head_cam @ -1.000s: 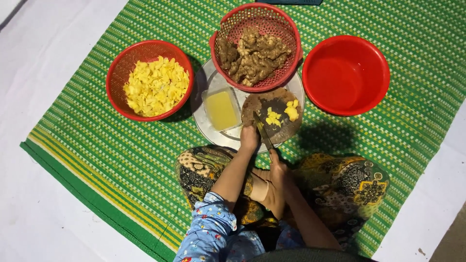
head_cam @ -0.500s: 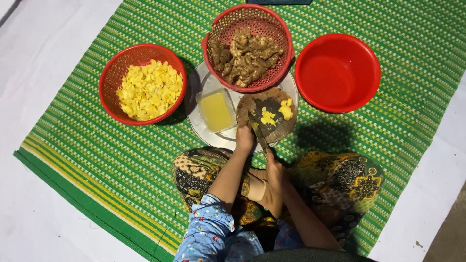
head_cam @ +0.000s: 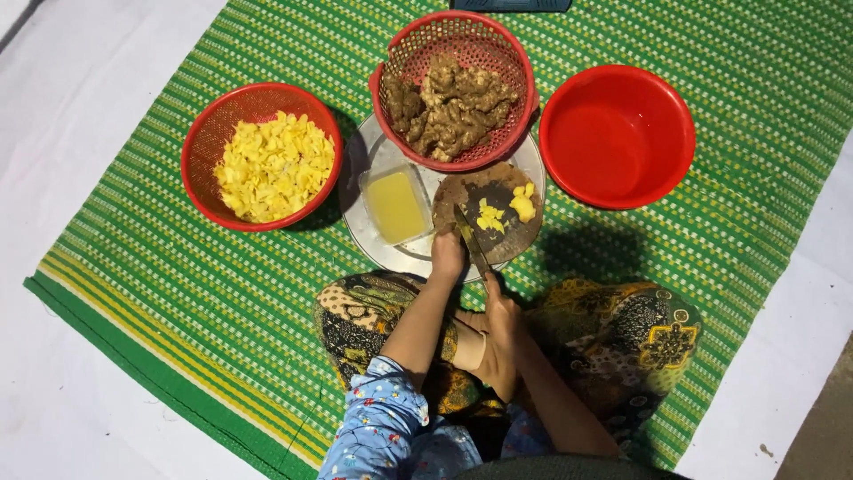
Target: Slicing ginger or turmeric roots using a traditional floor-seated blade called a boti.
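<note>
A green woven mat striped in pale lines is spread over a white floor covering, whose bare part is seen at the left and at the lower right corner. On the mat, an empty red bowl is set at the right, a red basket of yellow slices at the left, and a red mesh basket of brown ginger roots at the top centre. Under the mesh basket's near edge a round metal tray is laid, on which a small rectangular tub of yellowish liquid and a round wooden cutting board are placed. Yellow cut pieces are scattered on the board. A knife is gripped in the right hand, fingers closed around the handle, its long axis running up and slightly left, the tip resting on the board. The left hand is curled at the board's near edge, just beside the blade; whether anything is pinched cannot be told. No labels are seen.
</note>
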